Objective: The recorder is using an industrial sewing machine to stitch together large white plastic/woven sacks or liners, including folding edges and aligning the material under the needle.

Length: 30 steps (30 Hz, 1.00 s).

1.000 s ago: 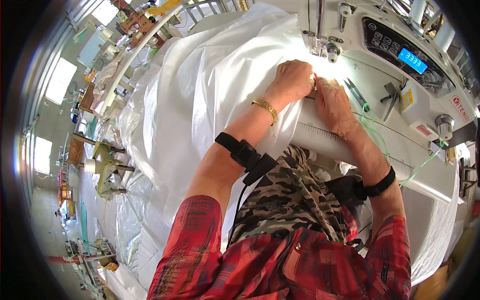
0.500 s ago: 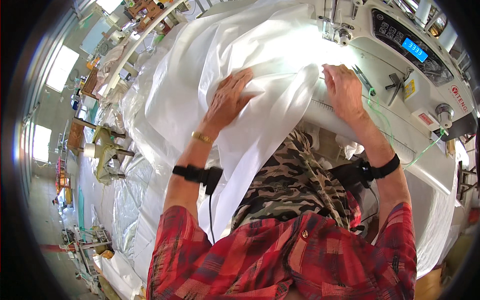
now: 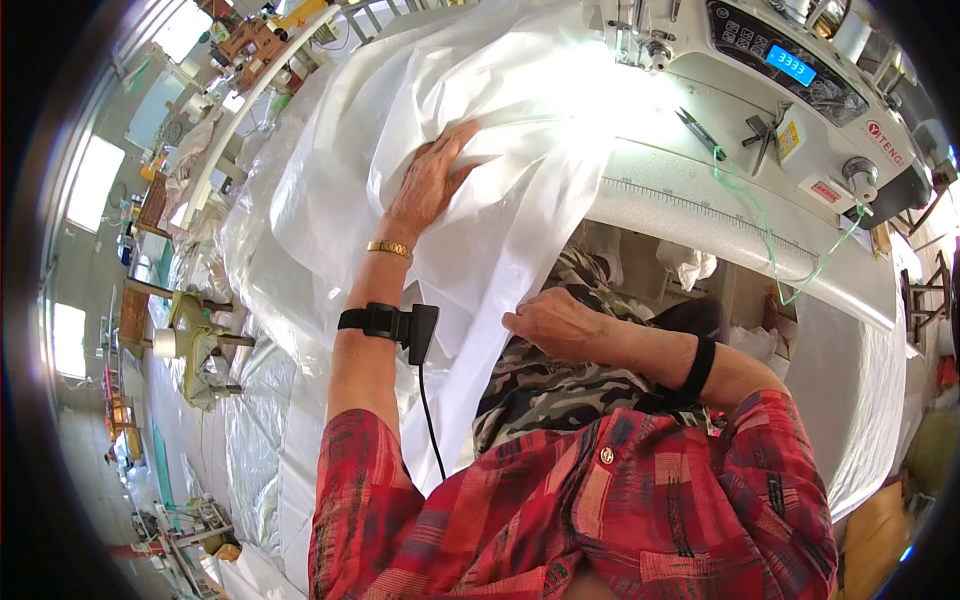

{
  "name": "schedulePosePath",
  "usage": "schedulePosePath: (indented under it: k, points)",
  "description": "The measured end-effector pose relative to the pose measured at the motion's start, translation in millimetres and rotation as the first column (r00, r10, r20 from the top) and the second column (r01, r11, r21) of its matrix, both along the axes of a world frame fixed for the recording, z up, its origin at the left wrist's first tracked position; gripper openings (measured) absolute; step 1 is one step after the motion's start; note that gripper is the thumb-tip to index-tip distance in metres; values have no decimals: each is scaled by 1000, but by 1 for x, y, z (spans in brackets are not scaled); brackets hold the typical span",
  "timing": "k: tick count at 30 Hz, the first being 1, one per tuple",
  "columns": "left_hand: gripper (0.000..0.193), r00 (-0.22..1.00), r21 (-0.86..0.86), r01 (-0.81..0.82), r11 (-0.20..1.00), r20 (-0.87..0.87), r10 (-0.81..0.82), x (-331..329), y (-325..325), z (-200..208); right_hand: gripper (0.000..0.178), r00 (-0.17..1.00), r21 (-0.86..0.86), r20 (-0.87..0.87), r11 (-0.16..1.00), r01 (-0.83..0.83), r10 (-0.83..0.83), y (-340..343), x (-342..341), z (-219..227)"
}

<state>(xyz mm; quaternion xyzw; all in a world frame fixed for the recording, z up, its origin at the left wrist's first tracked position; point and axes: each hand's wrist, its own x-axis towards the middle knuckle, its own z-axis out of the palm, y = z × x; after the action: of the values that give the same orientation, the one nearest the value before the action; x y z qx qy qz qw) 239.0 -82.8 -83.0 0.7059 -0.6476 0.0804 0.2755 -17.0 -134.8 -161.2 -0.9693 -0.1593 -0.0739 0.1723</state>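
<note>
A large white plastic-like sheet [image 3: 430, 110] lies in folds over the sewing machine bed and hangs down over my lap. On its upper folds rests my left hand [image 3: 432, 180], open, palm down with the fingers stretched out. My right hand [image 3: 558, 323] is closed low over my lap, its fingertips pinched at the sheet's hanging edge; the fingertips are partly hidden. Above the sheet's far right end stands the needle area of the white sewing machine [image 3: 655, 50], brightly lit.
Dark thread snips [image 3: 700, 133] and a black metal attachment [image 3: 763, 140] lie on the machine bed. Green thread [image 3: 770, 235] loops down past the ruler-marked front edge [image 3: 700, 200]. At the left are clear plastic sheeting [image 3: 250, 420] and a cloth-covered stool [image 3: 190, 340].
My right hand has come down and left from the machine bed to the sheet's hanging edge. My left hand stays on the sheet. The whole view has shifted slightly.
</note>
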Motion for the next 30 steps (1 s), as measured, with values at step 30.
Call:
schedulePosePath:
  k: [30]
  points:
    - [28, 937, 146, 18, 989, -347, 35, -56, 14, 89, 41, 826, 767, -537, 308, 563, -172, -88, -53, 87]
